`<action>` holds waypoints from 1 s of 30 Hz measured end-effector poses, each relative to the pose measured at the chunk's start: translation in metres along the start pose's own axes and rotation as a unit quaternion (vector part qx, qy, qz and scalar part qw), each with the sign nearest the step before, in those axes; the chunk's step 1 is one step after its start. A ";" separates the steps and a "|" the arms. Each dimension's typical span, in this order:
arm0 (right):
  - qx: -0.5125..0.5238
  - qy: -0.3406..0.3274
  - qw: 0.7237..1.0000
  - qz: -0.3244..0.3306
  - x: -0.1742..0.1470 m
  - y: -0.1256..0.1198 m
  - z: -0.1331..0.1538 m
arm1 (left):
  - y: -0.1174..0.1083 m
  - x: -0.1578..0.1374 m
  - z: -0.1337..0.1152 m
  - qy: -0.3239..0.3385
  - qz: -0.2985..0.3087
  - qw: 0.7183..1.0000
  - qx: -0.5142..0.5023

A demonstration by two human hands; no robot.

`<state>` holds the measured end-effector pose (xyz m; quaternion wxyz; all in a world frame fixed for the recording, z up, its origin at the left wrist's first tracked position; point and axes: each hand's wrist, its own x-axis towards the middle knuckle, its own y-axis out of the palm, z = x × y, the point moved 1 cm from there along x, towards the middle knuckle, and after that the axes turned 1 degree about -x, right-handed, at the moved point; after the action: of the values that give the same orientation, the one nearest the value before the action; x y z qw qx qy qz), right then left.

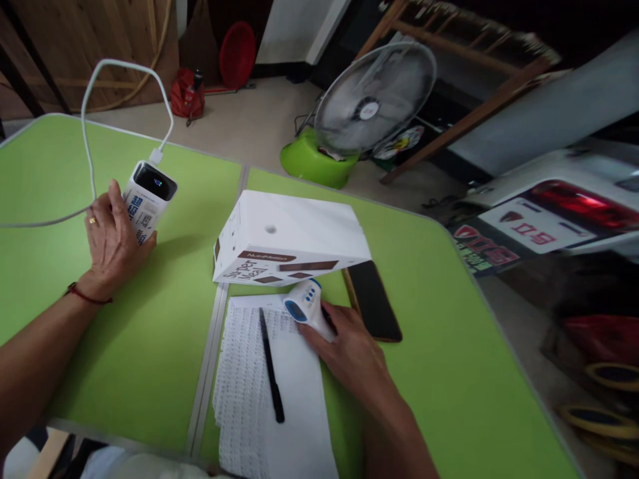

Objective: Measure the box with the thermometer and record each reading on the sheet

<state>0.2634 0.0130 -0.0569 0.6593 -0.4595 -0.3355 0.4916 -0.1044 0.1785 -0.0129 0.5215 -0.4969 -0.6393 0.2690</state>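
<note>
My left hand (112,229) is wrapped round a white power bank (150,199) with a lit black display at its top end. A white cable (156,156) is plugged into that end and loops back over the table. In my right hand (352,336) is a white infrared thermometer (307,303) with blue marks, gripped by its handle. It lies over the top of some paper sheets (299,399) covered partly with small writing. A black pen (271,366) rests across the sheets. Just beyond the thermometer stands a white box (299,229) with brown print.
A dark phone (374,303) lies on the green folding table (434,279), right of the box. Past the table's far edge stand a fan (374,100) and a green stool (319,159). A vehicle with a red tail light (584,203) is at the right.
</note>
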 end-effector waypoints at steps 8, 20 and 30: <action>0.005 0.011 1.000 0.021 0.001 -0.002 0.003 | -0.004 0.002 -0.005 -0.015 0.059 0.996 0.072; -0.007 0.003 1.000 0.008 0.000 -0.006 0.007 | -0.016 0.017 0.004 -0.126 0.188 0.969 0.098; -0.021 -0.022 0.999 -0.023 0.002 -0.003 0.006 | -0.024 0.014 -0.001 -0.097 0.203 0.967 0.116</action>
<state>0.2599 0.0160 -0.0518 0.6530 -0.4548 -0.3703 0.4793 -0.1119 0.1826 0.0141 0.4455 -0.5241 -0.5369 0.4885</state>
